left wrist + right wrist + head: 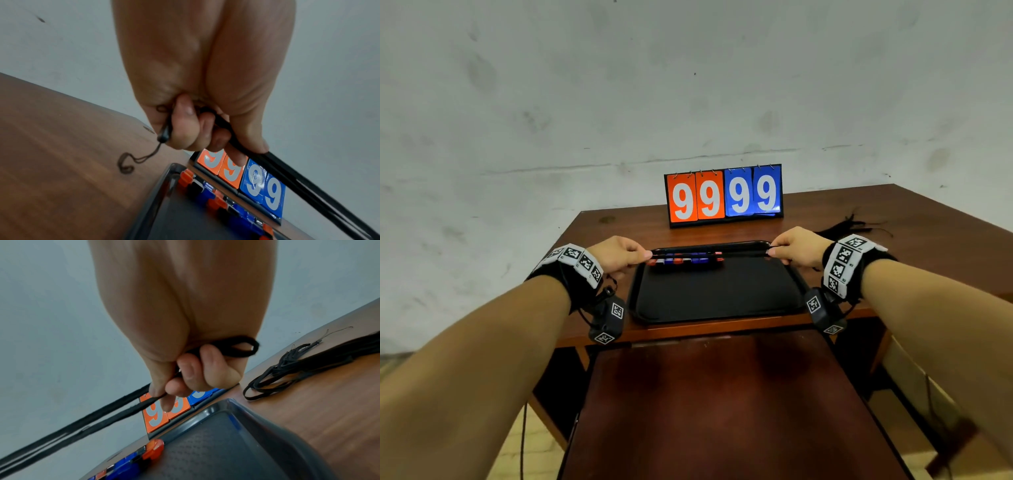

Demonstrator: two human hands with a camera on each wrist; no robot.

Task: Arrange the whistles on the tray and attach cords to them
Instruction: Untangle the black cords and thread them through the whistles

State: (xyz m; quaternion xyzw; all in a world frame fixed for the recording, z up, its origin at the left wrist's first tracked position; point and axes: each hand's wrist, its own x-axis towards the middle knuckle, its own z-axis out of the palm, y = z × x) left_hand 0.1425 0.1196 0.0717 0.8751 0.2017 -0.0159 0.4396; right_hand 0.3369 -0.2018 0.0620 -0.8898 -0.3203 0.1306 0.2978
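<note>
While a black cord is stretched taut between both hands above the tray's far rim, the whistles lie below it in a row of red, blue and black along the far edge of the black tray, so the arranging looks done as far as the head view shows. The left hand pinches one end, thumb and curled fingers closed on the strap, with the thin loop and its small toggle dangling below (plain in the left wrist view). The right hand grips the other end, the strap's bend poking out past its curled fingers. No whistle visibly carries a cord yet, so I judge the attaching barely begun, perhaps at its first piece.

More cords wait in a loose bundle near the worktop's far right edge, well apart from the tray. A flip scoreboard reading 9999 stands just beyond the tray, near the worktop's far edge, limiting reach behind the row. The tray's near half is bare and sits close to the worktop's near edge, leaving room to work there.
</note>
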